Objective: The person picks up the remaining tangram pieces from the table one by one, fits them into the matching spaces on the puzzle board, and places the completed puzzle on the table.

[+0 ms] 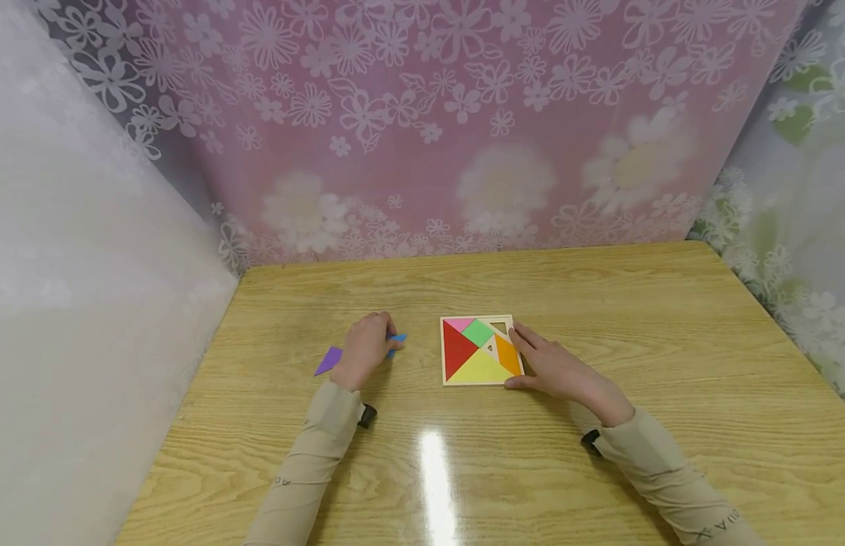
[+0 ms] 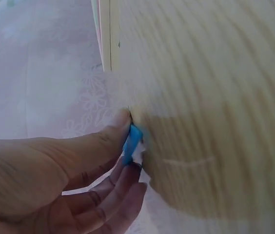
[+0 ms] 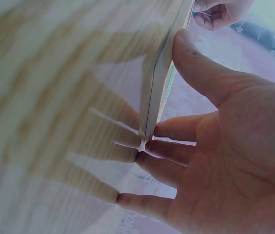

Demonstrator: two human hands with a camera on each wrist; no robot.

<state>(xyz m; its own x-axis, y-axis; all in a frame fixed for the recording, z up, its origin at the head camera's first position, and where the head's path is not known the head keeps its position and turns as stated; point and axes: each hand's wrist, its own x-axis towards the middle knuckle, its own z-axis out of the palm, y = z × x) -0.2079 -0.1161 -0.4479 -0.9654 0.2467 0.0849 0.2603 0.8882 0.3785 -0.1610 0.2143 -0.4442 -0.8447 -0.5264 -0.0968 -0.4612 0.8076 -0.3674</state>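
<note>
Beside left hand, purple piece, head view only

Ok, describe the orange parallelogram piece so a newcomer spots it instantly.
On the brown wood-grain table, find the square, pale wooden tray, its right edge touched by the right hand. Just inside that edge lies the orange parallelogram piece; no other piece is orange.

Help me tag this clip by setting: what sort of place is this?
Likely an indoor activity corner, whether home or studio I can't tell: a wood-grain table bearing a wooden tangram tray, with a pink floral curtain behind.
</note>
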